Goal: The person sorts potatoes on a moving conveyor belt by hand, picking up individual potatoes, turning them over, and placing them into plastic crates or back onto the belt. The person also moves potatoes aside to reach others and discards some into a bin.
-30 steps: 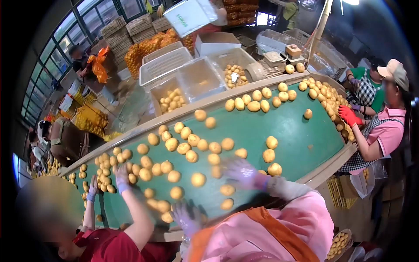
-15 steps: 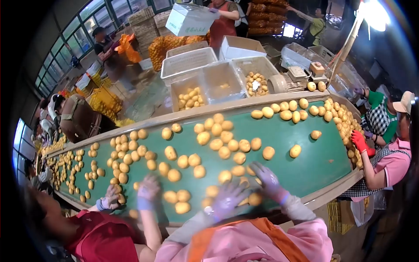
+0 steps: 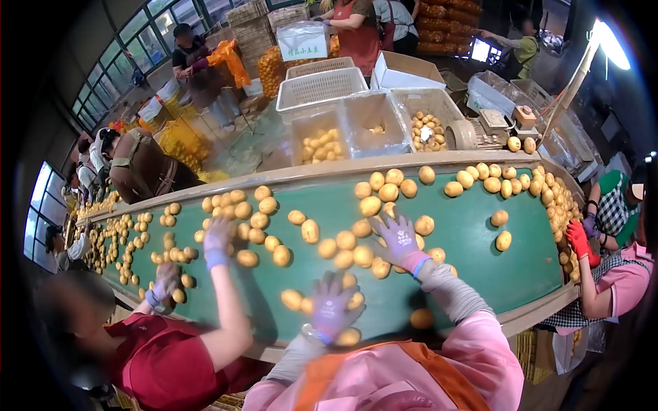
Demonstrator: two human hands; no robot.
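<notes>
Reaching forward over the green belt (image 3: 480, 274), the right hand (image 3: 399, 240), in a purple glove, lies palm down at the middle of the belt, arm nearly straight in a grey and pink sleeve. Its fingers are splayed wide across a cluster of yellow potatoes (image 3: 345, 240) and close on none of them. The left hand (image 3: 332, 308), gloved alike and slightly blurred, is drawn back near the belt's near edge with the elbow bent. Its fingers are spread and point across the belt, with nothing clasped; one potato (image 3: 349, 336) lies just beside its heel and another (image 3: 291, 299) just to its left. Further left along the belt, a co-worker's hand (image 3: 218, 240) in red sleeves reaches out over more potatoes. At the belt's right end a red-gloved hand (image 3: 579, 238) of another person rests among a dense row. Beyond the belt's far edge stand clear bins (image 3: 319, 145) holding potatoes.
</notes>
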